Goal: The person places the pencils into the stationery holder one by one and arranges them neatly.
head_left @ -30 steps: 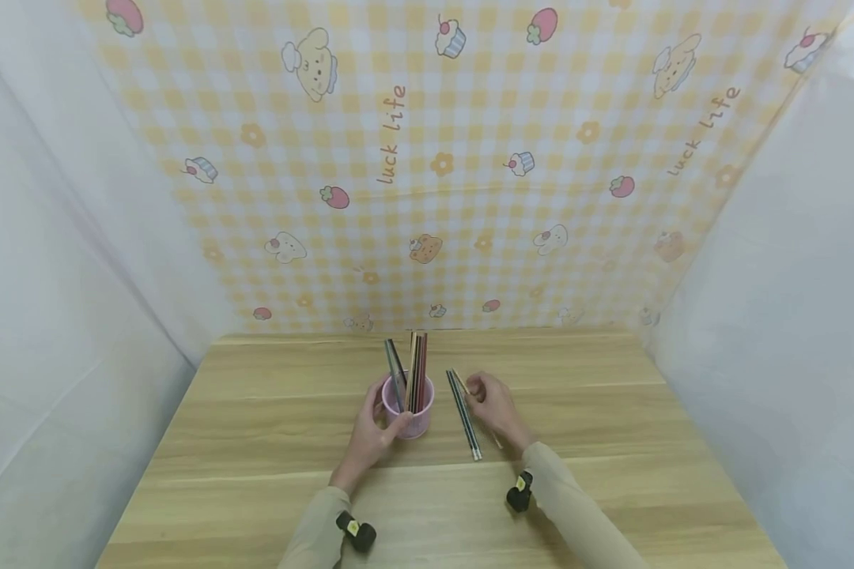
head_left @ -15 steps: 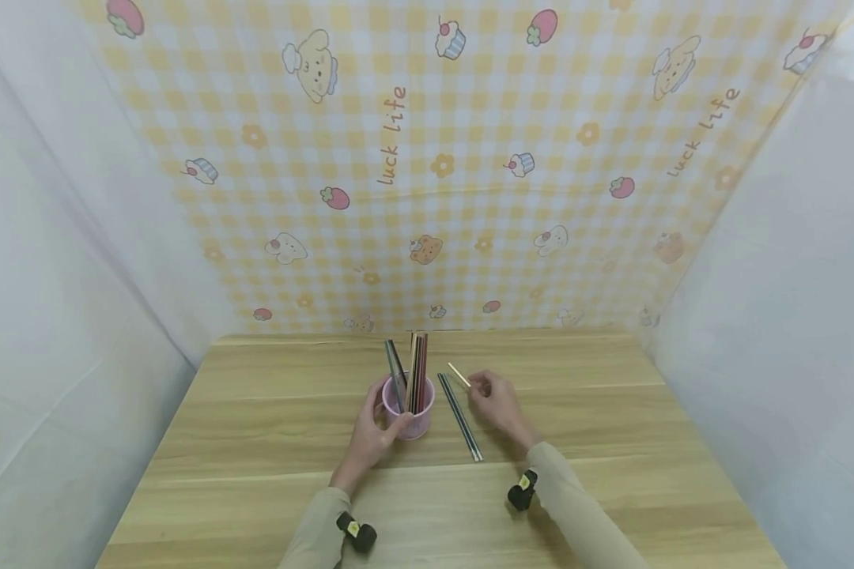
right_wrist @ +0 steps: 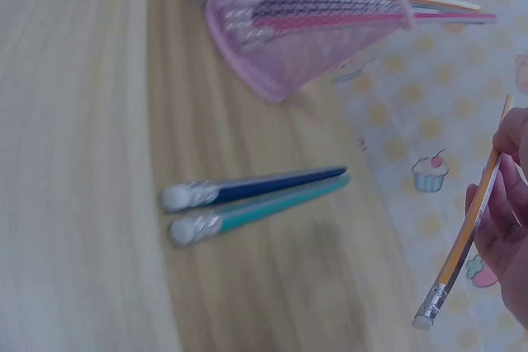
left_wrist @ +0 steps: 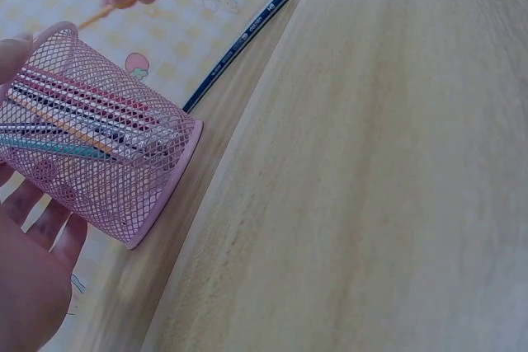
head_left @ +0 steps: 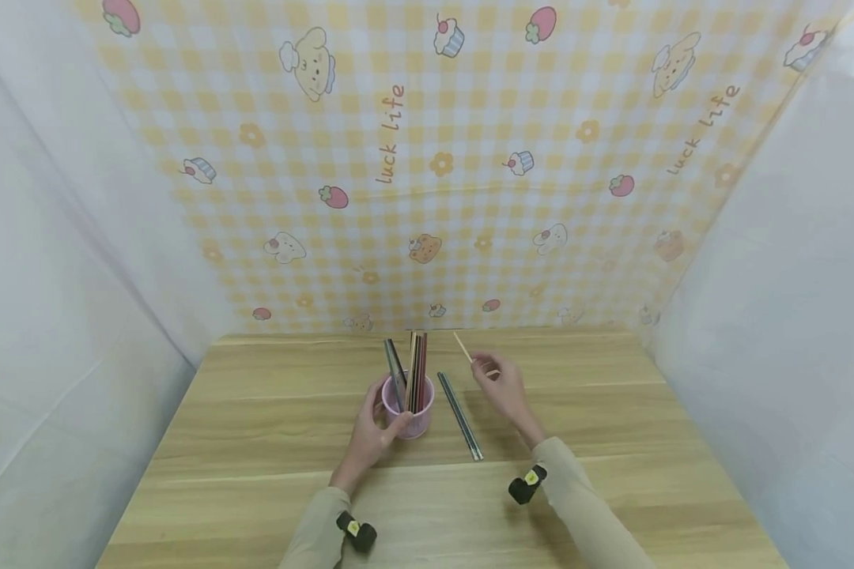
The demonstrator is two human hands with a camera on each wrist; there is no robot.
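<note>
A pink mesh pencil cup (head_left: 414, 427) stands upright on the table with several pencils (head_left: 418, 371) in it, their white ends at the bottom. My left hand (head_left: 368, 442) grips the cup from its left side, thumb at the front. To the right of the cup, my right hand (head_left: 500, 387) pinches a yellow-orange pencil (right_wrist: 466, 245) above the table, its white eraser end pointing back toward me. Between cup and right hand, a dark blue pencil (right_wrist: 280, 185) and a teal pencil (right_wrist: 285, 207) lie side by side on the wood.
The wooden table (head_left: 256, 506) reaches back to a yellow checked cloth (head_left: 441, 118) with cartoon prints. White sheets hang at the left (head_left: 57, 316) and right (head_left: 776, 332). Each sleeve carries a small black wrist camera (head_left: 356, 532).
My right hand has lifted the yellow-orange pencil off the table and moved it away from me. The two lying pencils have shifted slightly left. My left hand stays on the cup.
</note>
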